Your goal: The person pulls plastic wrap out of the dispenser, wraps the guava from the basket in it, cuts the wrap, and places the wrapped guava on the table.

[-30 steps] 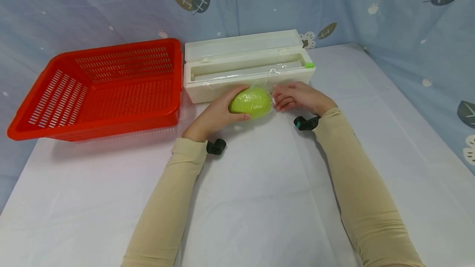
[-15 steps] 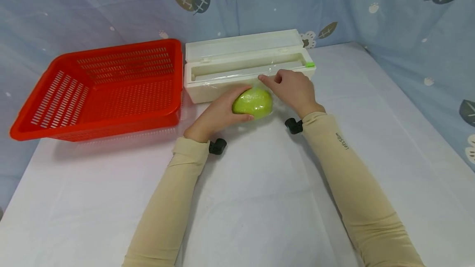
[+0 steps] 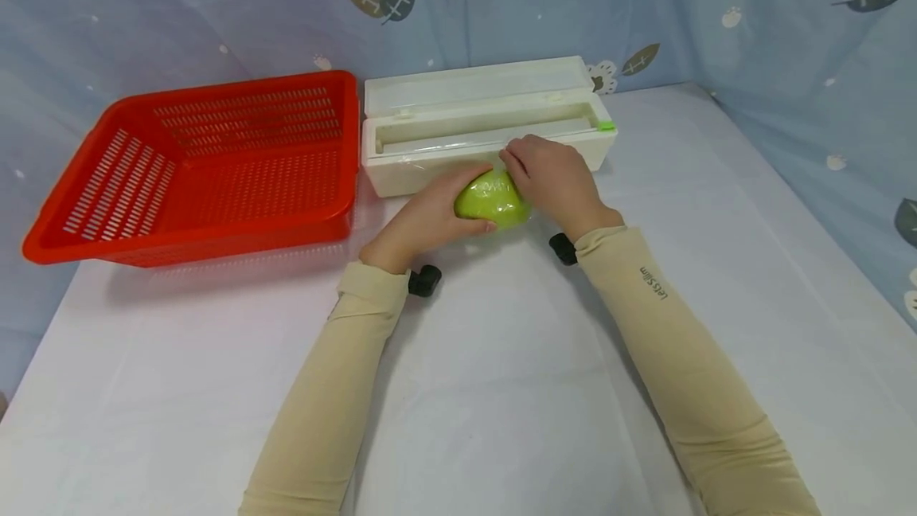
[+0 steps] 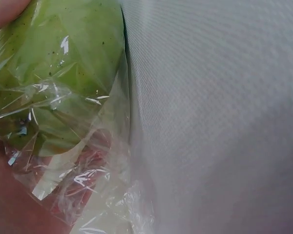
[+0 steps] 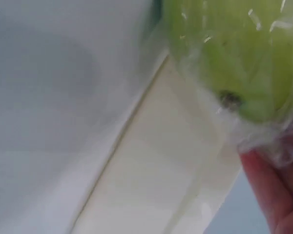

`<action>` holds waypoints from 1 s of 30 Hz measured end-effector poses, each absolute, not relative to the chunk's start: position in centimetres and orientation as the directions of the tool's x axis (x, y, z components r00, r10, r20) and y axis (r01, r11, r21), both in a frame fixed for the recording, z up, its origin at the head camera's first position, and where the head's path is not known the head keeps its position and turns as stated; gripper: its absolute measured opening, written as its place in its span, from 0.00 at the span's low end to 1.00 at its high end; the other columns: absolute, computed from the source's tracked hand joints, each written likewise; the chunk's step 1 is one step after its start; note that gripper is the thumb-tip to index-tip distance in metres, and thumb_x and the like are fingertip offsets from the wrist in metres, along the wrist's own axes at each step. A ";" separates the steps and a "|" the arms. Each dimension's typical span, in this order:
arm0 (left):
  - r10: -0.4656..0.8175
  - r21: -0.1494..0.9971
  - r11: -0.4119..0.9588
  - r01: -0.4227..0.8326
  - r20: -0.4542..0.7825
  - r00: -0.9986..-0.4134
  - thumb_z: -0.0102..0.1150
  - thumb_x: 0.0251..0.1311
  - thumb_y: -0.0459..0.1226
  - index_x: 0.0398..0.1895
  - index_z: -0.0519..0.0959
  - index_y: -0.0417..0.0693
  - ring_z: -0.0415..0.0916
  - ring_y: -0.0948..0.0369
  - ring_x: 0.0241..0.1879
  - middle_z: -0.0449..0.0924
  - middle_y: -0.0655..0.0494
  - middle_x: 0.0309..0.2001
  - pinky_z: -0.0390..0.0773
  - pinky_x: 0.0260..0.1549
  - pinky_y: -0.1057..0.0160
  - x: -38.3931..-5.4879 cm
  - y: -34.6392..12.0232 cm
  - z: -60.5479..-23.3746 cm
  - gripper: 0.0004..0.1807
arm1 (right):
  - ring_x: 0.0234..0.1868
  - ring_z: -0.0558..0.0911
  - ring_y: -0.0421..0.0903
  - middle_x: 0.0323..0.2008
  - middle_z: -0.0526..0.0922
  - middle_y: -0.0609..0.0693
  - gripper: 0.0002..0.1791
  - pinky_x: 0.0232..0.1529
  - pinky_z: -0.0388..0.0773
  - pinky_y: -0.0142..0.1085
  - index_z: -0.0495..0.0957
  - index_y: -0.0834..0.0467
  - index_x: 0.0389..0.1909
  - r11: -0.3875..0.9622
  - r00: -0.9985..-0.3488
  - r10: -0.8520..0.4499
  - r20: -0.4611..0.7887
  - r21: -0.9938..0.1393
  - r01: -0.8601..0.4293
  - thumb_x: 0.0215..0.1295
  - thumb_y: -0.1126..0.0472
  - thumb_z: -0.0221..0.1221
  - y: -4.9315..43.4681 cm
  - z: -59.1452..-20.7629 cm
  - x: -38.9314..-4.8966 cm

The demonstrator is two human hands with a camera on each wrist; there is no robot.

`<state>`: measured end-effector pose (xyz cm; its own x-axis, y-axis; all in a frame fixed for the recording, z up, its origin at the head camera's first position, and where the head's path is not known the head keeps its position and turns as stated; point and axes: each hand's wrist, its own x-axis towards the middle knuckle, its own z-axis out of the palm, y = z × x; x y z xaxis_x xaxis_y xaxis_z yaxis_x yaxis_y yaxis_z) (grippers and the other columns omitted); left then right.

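Observation:
A green oval fruit (image 3: 493,199) with small dark specks is wrapped in clear plastic wrap (image 4: 90,178). My left hand (image 3: 428,213) grips its left side, thumb in front and fingers behind. At the fruit's right end, my right hand (image 3: 557,180) pinches the gathered wrap with curled fingers. The right wrist view shows fingertips (image 5: 263,183) at the bunched wrap just below a brown stem end. Loose, crinkled wrap hangs off the fruit in the left wrist view. Right behind both hands stands a long white wrap dispenser (image 3: 411,175), its lid raised and a roll inside.
A red slotted basket (image 3: 193,252) stands left of the dispenser, with its left end reaching past the table edge. A green slide cutter (image 3: 606,126) sits at the dispenser's right end. White cloth (image 3: 501,388) covers the table; a blue patterned curtain (image 3: 494,6) hangs behind.
My right hand has risen from beside the fruit's right end toward the dispenser's front, then closed in on the fruit's end. My left hand has kept its grip on the fruit.

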<state>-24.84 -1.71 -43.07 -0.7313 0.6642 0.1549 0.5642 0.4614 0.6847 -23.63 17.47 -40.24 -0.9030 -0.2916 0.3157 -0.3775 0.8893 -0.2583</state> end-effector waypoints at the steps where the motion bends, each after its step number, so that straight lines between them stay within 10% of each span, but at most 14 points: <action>1: 0.667 0.685 0.454 0.569 0.162 -0.727 0.66 0.45 0.48 0.60 0.62 0.55 0.63 0.66 0.48 0.66 0.64 0.52 0.66 0.48 0.66 -24.9 -1.7 -43.1 0.37 | 0.30 0.76 0.48 0.30 0.78 0.51 0.16 0.35 0.72 0.41 0.76 0.58 0.37 0.883 -0.894 -0.305 0.328 -0.254 -0.395 0.68 0.53 0.44 17.3 -40.2 -23.5; 16: 0.670 0.740 0.447 0.502 0.095 -0.736 0.65 0.46 0.48 0.62 0.59 0.57 0.63 0.65 0.49 0.64 0.63 0.53 0.66 0.49 0.67 -24.9 -1.1 -42.7 0.38 | 0.34 0.77 0.38 0.31 0.81 0.42 0.14 0.38 0.69 0.33 0.79 0.52 0.34 0.637 -0.863 -0.319 0.392 -0.585 -0.501 0.66 0.51 0.48 17.6 -39.6 -22.7; 21: 0.649 0.715 0.473 0.515 0.113 -0.752 0.65 0.46 0.49 0.62 0.59 0.55 0.62 0.65 0.51 0.63 0.63 0.55 0.66 0.49 0.66 -25.0 -1.4 -42.9 0.39 | 0.45 0.74 0.37 0.43 0.77 0.41 0.19 0.47 0.68 0.35 0.74 0.52 0.48 0.610 -0.901 -0.321 0.291 -0.665 -0.432 0.60 0.47 0.54 17.7 -39.7 -23.1; 25: 0.658 0.696 0.461 0.550 0.148 -0.739 0.64 0.46 0.49 0.64 0.58 0.54 0.59 0.65 0.54 0.62 0.62 0.58 0.63 0.52 0.66 -25.0 -1.6 -43.1 0.41 | 0.52 0.69 0.42 0.50 0.70 0.43 0.28 0.52 0.65 0.39 0.71 0.51 0.52 0.669 -0.879 -0.426 0.213 -0.581 -0.464 0.51 0.42 0.60 17.5 -40.0 -23.3; 30: 0.655 0.725 0.438 0.532 0.148 -0.741 0.64 0.46 0.48 0.65 0.56 0.57 0.61 0.65 0.51 0.62 0.63 0.57 0.65 0.50 0.66 -25.0 -1.7 -43.0 0.42 | 0.48 0.73 0.42 0.46 0.74 0.45 0.15 0.48 0.68 0.37 0.77 0.53 0.40 0.714 -0.807 -0.467 0.362 -0.385 -0.586 0.56 0.49 0.59 16.6 -40.5 -23.4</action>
<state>-24.96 -1.71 -43.03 -0.7411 0.6549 0.1478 0.5318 0.4383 0.7246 -23.36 16.57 -40.49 -0.8068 -0.4670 0.3618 -0.5855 0.7136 -0.3847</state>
